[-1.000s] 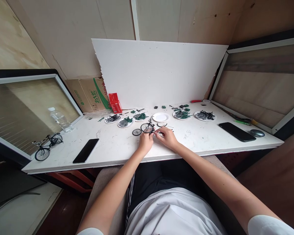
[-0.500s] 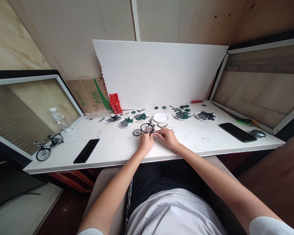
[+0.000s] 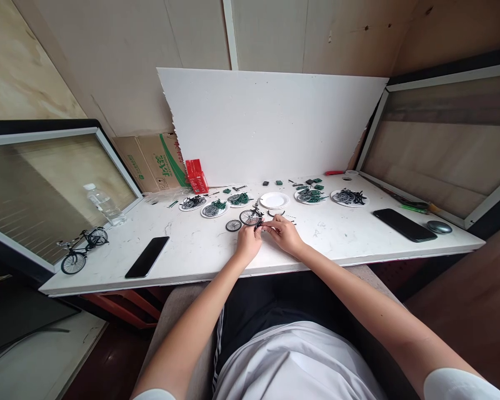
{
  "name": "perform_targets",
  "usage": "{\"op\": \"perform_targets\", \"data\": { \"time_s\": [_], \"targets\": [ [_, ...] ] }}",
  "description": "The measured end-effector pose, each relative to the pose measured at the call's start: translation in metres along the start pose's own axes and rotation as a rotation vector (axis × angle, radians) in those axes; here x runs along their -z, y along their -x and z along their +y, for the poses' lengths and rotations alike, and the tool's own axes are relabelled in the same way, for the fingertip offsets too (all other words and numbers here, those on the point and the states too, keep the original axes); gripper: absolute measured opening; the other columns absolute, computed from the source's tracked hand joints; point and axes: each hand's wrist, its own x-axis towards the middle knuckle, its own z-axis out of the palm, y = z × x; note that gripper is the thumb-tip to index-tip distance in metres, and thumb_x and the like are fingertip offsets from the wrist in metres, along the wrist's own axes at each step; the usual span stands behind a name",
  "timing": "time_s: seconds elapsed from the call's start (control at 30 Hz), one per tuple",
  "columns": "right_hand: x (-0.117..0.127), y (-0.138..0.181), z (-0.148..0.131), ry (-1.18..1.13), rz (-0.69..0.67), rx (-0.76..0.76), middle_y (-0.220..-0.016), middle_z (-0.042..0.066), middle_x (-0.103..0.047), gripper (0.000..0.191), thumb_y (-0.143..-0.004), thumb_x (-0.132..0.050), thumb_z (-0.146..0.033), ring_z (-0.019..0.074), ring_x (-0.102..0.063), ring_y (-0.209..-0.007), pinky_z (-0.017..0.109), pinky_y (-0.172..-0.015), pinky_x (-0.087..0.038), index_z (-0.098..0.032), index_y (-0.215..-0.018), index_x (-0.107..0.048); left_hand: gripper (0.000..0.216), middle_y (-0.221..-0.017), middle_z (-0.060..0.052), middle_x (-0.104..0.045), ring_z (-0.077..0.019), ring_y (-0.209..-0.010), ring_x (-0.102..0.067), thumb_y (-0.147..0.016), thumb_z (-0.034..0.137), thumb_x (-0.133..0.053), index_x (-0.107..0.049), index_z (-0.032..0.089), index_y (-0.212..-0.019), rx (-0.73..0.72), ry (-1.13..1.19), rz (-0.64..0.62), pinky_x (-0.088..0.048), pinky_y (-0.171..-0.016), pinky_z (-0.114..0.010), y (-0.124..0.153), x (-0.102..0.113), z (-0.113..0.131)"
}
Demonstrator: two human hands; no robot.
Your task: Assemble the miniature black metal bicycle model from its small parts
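Near the table's front edge, my left hand (image 3: 249,241) is closed on a partly built black model bicycle (image 3: 250,216), whose spoked wheel and upper frame show beyond the fingers. My right hand (image 3: 284,233) pinches at the near end of the same model; any small part between its fingertips is hidden. A loose black wheel (image 3: 233,225) lies flat just left of my left hand. Behind my right hand rests a thin curved black part (image 3: 276,214), and a few tiny bits are scattered by it.
White paper plates with dark and green parts stand behind, around a bare white plate (image 3: 274,200). A finished model bicycle (image 3: 82,249), a phone (image 3: 147,257) and a bottle (image 3: 104,204) are on the left. Another phone (image 3: 404,225) and a mouse (image 3: 439,227) lie at right.
Almost nothing differs. Both hands stay at the model bicycle, with only a very slight shift of the fingers.
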Motion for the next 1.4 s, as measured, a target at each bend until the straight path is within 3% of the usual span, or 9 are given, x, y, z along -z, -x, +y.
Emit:
{"op": "perform_targets", "data": {
  "time_s": [0.43,0.73,1.07,1.17,1.27,1.4],
  "targets": [
    [0.004,-0.001,-0.011,-0.026,-0.042,-0.106,-0.075,0.001,-0.063,0.022,-0.100,-0.054,-0.040,0.0160,-0.053,-0.063,0.026,-0.061,-0.037,-0.020,-0.096,-0.062,0.032,-0.121,-0.014,-0.076,-0.0293,-0.114,-0.071,-0.094,0.011,-0.056,-0.071,0.017,-0.122,0.019,0.011,0.012,-0.056,-0.104,-0.046,0.000,0.001,0.001],
    [0.004,-0.002,-0.003,-0.053,0.017,-0.067,-0.084,0.007,-0.071,0.032,-0.101,-0.055,-0.048,0.0201,-0.061,-0.074,0.029,-0.068,-0.043,-0.021,-0.094,-0.071,0.031,-0.119,-0.013,-0.077,-0.0295,-0.114,-0.072,-0.095,0.012,-0.057,-0.072,0.019,-0.121,0.020,0.012,0.033,-0.057,-0.102,-0.046,0.001,0.001,0.001],
    [0.006,-0.002,-0.003,-0.064,-0.019,-0.109,-0.086,0.007,-0.076,0.036,-0.102,-0.055,-0.051,0.0208,-0.066,-0.072,0.029,-0.067,-0.043,-0.021,-0.094,-0.074,0.029,-0.118,-0.014,-0.077,-0.0295,-0.116,-0.071,-0.095,0.013,-0.058,-0.072,0.018,-0.120,0.001,0.017,0.047,-0.057,-0.103,-0.045,0.001,0.001,0.002],
    [0.007,-0.002,-0.006,-0.035,-0.055,-0.135,-0.077,0.005,-0.072,0.039,-0.103,-0.050,-0.052,0.0191,-0.062,-0.065,0.028,-0.063,-0.040,-0.021,-0.091,-0.069,0.030,-0.118,-0.013,-0.077,-0.0293,-0.115,-0.072,-0.094,0.011,-0.059,-0.072,0.018,-0.120,0.010,0.026,0.044,-0.056,-0.103,-0.046,0.000,0.001,0.002],
    [0.007,-0.001,-0.010,-0.022,-0.080,-0.157,-0.073,0.001,-0.067,0.033,-0.104,-0.046,-0.050,0.0177,-0.057,-0.059,0.027,-0.060,-0.038,-0.021,-0.105,-0.061,0.032,-0.118,-0.013,-0.077,-0.0291,-0.115,-0.071,-0.093,0.010,-0.058,-0.072,0.018,-0.120,0.018,0.037,0.042,-0.056,-0.105,-0.046,-0.001,0.001,0.001],
    [0.005,0.000,-0.008,-0.050,-0.072,-0.099,-0.088,0.005,-0.068,0.024,-0.104,-0.044,-0.045,0.0193,-0.060,-0.068,0.029,-0.062,-0.042,-0.022,-0.107,-0.050,0.032,-0.120,-0.013,-0.077,-0.0292,-0.116,-0.071,-0.093,0.009,-0.058,-0.072,0.017,-0.121,0.037,0.069,0.050,-0.055,-0.106,-0.047,-0.002,0.001,-0.002]
  ]
}}
